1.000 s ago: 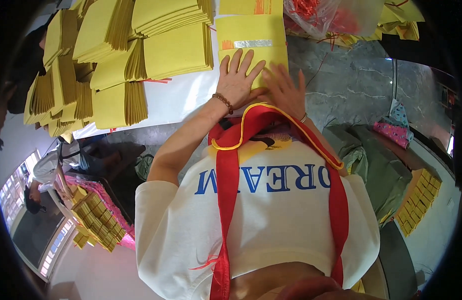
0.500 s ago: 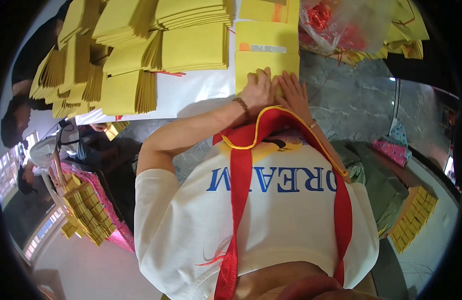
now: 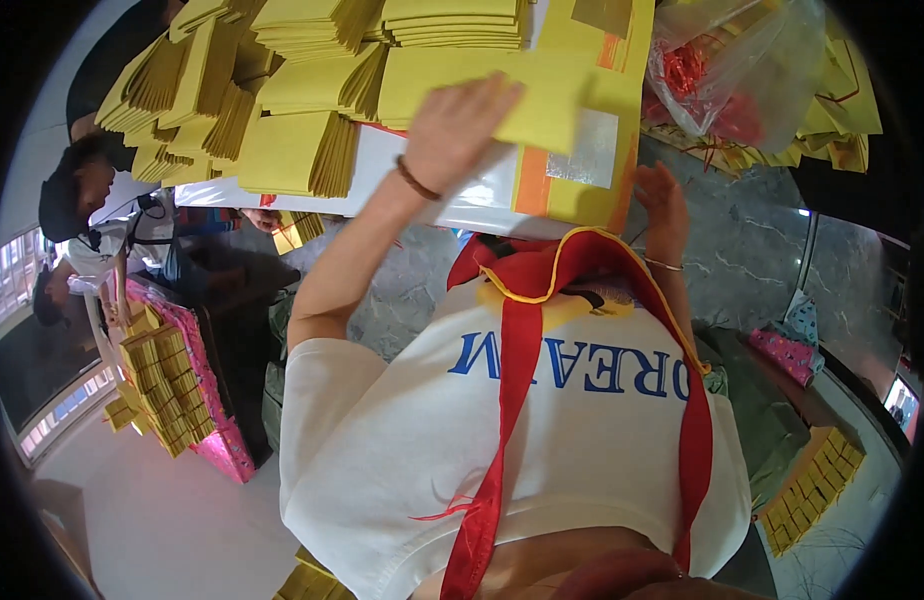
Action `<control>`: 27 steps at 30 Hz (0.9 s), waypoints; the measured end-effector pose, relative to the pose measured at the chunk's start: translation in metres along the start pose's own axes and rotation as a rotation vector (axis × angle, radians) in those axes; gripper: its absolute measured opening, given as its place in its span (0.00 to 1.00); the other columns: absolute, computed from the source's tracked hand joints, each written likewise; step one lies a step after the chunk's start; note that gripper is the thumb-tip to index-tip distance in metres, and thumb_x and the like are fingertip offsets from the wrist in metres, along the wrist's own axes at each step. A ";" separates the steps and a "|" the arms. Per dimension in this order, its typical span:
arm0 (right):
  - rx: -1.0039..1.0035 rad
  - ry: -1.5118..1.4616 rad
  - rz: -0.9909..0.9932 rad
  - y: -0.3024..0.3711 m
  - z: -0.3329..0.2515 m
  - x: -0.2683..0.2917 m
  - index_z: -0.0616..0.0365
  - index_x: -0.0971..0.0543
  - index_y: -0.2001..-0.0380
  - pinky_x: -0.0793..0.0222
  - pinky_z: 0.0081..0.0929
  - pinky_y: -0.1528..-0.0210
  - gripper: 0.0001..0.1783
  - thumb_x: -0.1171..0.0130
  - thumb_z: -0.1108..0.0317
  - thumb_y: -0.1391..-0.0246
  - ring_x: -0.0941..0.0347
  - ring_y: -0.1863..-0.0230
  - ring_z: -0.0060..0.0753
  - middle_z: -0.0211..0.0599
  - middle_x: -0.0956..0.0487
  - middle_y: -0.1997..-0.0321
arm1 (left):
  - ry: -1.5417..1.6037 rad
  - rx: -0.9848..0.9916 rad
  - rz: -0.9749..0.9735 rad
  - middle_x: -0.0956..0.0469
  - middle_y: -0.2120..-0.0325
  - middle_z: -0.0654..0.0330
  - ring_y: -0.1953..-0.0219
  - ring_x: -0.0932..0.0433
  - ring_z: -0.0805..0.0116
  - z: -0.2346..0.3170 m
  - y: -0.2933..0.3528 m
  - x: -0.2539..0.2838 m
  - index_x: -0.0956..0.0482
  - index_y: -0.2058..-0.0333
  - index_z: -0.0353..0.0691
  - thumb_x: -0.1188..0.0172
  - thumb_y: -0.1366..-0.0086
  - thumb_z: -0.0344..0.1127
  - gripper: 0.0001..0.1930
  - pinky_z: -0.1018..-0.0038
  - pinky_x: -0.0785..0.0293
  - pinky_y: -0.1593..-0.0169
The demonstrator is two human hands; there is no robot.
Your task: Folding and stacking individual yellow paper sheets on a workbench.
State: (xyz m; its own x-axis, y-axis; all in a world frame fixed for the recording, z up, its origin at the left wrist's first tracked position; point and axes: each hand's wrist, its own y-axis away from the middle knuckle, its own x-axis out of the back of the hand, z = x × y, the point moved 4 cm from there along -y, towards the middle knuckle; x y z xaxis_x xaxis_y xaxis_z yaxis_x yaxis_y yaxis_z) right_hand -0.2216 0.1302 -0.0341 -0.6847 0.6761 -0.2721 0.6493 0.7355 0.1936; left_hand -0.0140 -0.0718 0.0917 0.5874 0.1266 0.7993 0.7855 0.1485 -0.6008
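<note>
My left hand (image 3: 460, 130), blurred by motion, is closed at the lower edge of a flat yellow paper (image 3: 547, 100). That paper spans from the near yellow stack toward the table's right part, and its right end is smeared. Under it, a yellow surface with orange strips carries a silvery patch (image 3: 592, 150). My right hand (image 3: 664, 205) is off the table's right edge, fingers loosely bent and apart, with nothing seen in it. Several stacks of folded yellow paper (image 3: 287, 155) fill the table's left and far parts.
A clear plastic bag with red material (image 3: 727, 75) lies at the far right beside more yellow papers (image 3: 842, 110). At left, a person in a dark cap (image 3: 72, 205) is near bundled yellow papers (image 3: 167, 390) on a pink cover. Another yellow bundle (image 3: 812, 490) stands at lower right.
Both hands were together on the yellow paper at the table's near right. My left hand has swung left and away with the paper; my right hand has moved right, off the table. The view has shifted.
</note>
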 end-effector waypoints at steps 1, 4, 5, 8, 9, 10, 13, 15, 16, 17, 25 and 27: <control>-0.003 -0.002 -0.019 0.001 0.001 -0.003 0.60 0.35 0.47 0.41 0.34 0.47 0.28 0.66 0.50 0.40 0.33 0.48 0.35 0.41 0.28 0.50 | -0.075 0.024 -0.034 0.28 0.55 0.57 0.60 0.28 0.64 -0.023 0.013 -0.005 0.32 0.50 0.44 0.42 0.56 0.36 0.30 0.69 0.34 0.60; 0.019 0.092 -0.016 0.001 0.006 -0.005 0.61 0.33 0.49 0.39 0.32 0.49 0.25 0.64 0.53 0.39 0.30 0.53 0.32 0.39 0.26 0.55 | -0.171 0.055 -0.173 0.28 0.55 0.60 0.59 0.29 0.65 -0.065 0.038 -0.020 0.32 0.49 0.47 0.46 0.52 0.32 0.26 0.69 0.34 0.58; 0.018 0.091 -0.016 0.002 0.006 -0.007 0.61 0.33 0.49 0.39 0.32 0.49 0.25 0.64 0.53 0.39 0.30 0.53 0.32 0.39 0.26 0.55 | -0.188 0.042 -0.205 0.28 0.55 0.61 0.58 0.29 0.65 -0.073 0.047 -0.029 0.32 0.49 0.48 0.47 0.51 0.31 0.26 0.69 0.34 0.58; 0.017 0.136 -0.014 0.002 0.003 -0.011 0.61 0.32 0.50 0.38 0.29 0.50 0.21 0.62 0.58 0.39 0.30 0.55 0.29 0.37 0.25 0.56 | -0.203 0.046 -0.272 0.29 0.55 0.61 0.55 0.30 0.65 -0.077 0.057 -0.039 0.33 0.49 0.52 0.50 0.50 0.30 0.26 0.67 0.35 0.55; 0.018 0.110 -0.005 0.002 0.006 -0.009 0.60 0.31 0.51 0.38 0.28 0.50 0.19 0.60 0.60 0.39 0.29 0.55 0.28 0.37 0.25 0.57 | -0.209 0.035 -0.299 0.29 0.55 0.61 0.55 0.30 0.65 -0.077 0.056 -0.040 0.33 0.49 0.53 0.50 0.50 0.30 0.26 0.66 0.36 0.55; 0.018 0.084 0.003 0.001 0.008 -0.008 0.60 0.31 0.51 0.38 0.27 0.50 0.18 0.59 0.62 0.40 0.29 0.56 0.28 0.37 0.25 0.57 | -0.206 0.032 -0.301 0.29 0.55 0.61 0.55 0.30 0.65 -0.077 0.055 -0.040 0.33 0.49 0.53 0.50 0.50 0.30 0.26 0.66 0.36 0.55; 0.022 0.138 0.030 0.001 0.012 -0.005 0.60 0.30 0.52 0.37 0.27 0.50 0.17 0.57 0.63 0.40 0.29 0.56 0.27 0.36 0.25 0.58 | -0.242 0.014 -0.272 0.30 0.55 0.61 0.54 0.31 0.63 -0.072 0.045 -0.034 0.33 0.49 0.55 0.51 0.49 0.30 0.25 0.65 0.36 0.53; 0.018 0.124 0.030 0.000 0.015 -0.005 0.60 0.30 0.52 0.36 0.26 0.51 0.17 0.56 0.64 0.41 0.29 0.56 0.26 0.36 0.25 0.58 | -0.291 0.004 -0.240 0.31 0.55 0.61 0.53 0.32 0.62 -0.069 0.038 -0.025 0.33 0.49 0.55 0.51 0.49 0.30 0.25 0.63 0.37 0.52; 0.017 0.111 0.026 -0.001 0.016 -0.005 0.60 0.30 0.52 0.36 0.26 0.51 0.17 0.56 0.64 0.41 0.29 0.57 0.26 0.35 0.25 0.58 | -0.292 0.008 -0.244 0.31 0.55 0.61 0.53 0.32 0.62 -0.071 0.041 -0.028 0.33 0.49 0.55 0.51 0.49 0.30 0.25 0.63 0.37 0.52; 0.014 0.111 0.022 -0.001 0.016 -0.006 0.60 0.30 0.52 0.36 0.26 0.51 0.17 0.56 0.64 0.41 0.29 0.57 0.26 0.35 0.25 0.58 | -0.266 -0.004 -0.266 0.31 0.54 0.60 0.52 0.32 0.62 -0.074 0.047 -0.036 0.33 0.49 0.56 0.50 0.49 0.31 0.26 0.63 0.37 0.51; -0.016 0.137 0.014 -0.004 0.022 -0.005 0.60 0.28 0.54 0.35 0.22 0.53 0.15 0.52 0.66 0.43 0.30 0.58 0.23 0.33 0.25 0.59 | -0.035 0.170 -0.425 0.33 0.51 0.60 0.47 0.37 0.60 -0.081 0.066 -0.052 0.34 0.47 0.57 0.46 0.50 0.37 0.27 0.61 0.42 0.48; -0.018 0.132 0.016 -0.006 0.020 -0.005 0.60 0.28 0.54 0.35 0.21 0.53 0.15 0.52 0.67 0.43 0.30 0.58 0.22 0.33 0.25 0.59 | 0.012 0.184 -0.456 0.35 0.49 0.57 0.45 0.41 0.58 -0.080 0.068 -0.052 0.35 0.47 0.55 0.49 0.48 0.39 0.26 0.59 0.47 0.45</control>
State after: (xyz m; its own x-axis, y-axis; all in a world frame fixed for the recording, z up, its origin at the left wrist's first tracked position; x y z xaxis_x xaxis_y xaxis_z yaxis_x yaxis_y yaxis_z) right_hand -0.2154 0.1211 -0.0530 -0.7127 0.6868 -0.1428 0.6553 0.7244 0.2139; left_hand 0.0245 -0.1472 0.0108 0.1946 -0.0027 0.9809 0.9165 0.3568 -0.1808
